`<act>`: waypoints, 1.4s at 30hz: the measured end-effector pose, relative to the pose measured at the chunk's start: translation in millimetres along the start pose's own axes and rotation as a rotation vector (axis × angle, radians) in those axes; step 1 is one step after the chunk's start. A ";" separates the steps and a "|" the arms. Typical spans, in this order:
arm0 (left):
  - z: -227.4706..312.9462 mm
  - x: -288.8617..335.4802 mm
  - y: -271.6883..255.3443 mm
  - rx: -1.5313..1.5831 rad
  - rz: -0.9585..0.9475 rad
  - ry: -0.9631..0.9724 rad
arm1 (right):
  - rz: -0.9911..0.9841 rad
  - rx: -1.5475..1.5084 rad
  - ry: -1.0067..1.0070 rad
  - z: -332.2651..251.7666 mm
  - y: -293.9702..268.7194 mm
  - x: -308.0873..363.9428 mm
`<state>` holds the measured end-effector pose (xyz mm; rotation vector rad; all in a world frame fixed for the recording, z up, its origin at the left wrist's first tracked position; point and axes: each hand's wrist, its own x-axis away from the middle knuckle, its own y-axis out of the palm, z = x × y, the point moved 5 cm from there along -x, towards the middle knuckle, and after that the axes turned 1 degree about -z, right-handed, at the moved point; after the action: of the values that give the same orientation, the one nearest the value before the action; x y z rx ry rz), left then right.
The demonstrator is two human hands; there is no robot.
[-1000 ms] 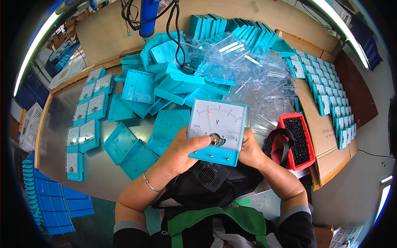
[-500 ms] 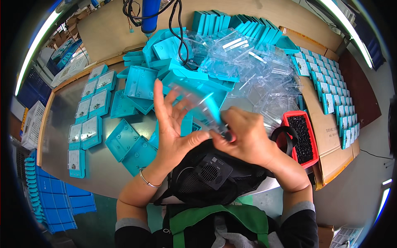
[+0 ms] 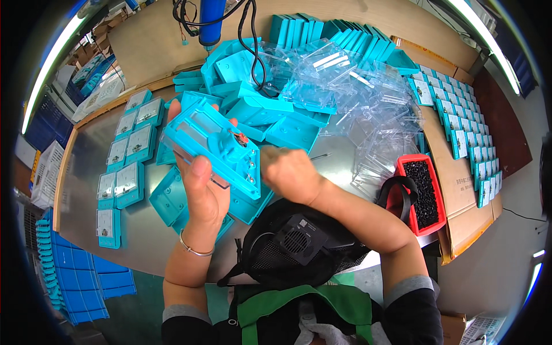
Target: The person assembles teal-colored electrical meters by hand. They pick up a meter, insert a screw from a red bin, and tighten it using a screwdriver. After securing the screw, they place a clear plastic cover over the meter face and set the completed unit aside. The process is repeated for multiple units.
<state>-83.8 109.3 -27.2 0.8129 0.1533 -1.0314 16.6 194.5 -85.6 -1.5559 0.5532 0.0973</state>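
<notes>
My left hand (image 3: 202, 192) grips a turquoise plastic housing (image 3: 230, 150), thumb along its near edge and fingers behind it. The housing is tilted with its inner side up; a small red-and-dark part (image 3: 239, 138) and several shiny round spots show in it, and a clear plastic edge shows underneath. My right hand (image 3: 292, 177) is closed in a fist just right of the housing's end; what its fingers hold, if anything, is hidden. Loose turquoise trays (image 3: 198, 118) lie beyond and under the left hand.
Clear plastic covers (image 3: 374, 109) are heaped at the back right. A red bin (image 3: 440, 215) of small black pieces stands right. Finished-looking units stand left (image 3: 126, 183) and on cardboard at right. A blue hanging tool (image 3: 211, 23) and a black bag (image 3: 310, 247) are nearby.
The housing has moved left into my left hand, which was spread before and now grips it. My right hand has shifted left. The housing's inner side now faces up.
</notes>
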 end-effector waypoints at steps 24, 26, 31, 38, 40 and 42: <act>-46.6 18.7 16.3 -0.028 -0.224 -0.407 | -0.338 0.091 0.505 77.6 -35.2 85.5; -51.2 20.8 16.9 -0.012 -0.244 -0.449 | -0.346 0.262 0.487 74.7 -18.6 82.1; -54.8 22.7 19.2 0.012 -0.260 -0.528 | -0.283 -0.316 0.516 81.1 -90.9 89.5; -66.9 35.1 26.9 0.048 -0.298 -0.546 | -0.096 -1.432 0.638 41.9 -67.9 85.4; -66.4 34.5 25.6 0.082 -0.261 -0.520 | -0.064 -1.513 0.581 38.9 -61.4 82.6; -60.7 33.5 30.8 0.085 -0.278 -0.546 | -0.045 -1.605 0.567 38.7 -57.1 84.5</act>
<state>-26.0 133.9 -69.7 0.5681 -0.2516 -1.4953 123.9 205.6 -69.6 -3.2091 0.9682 0.0546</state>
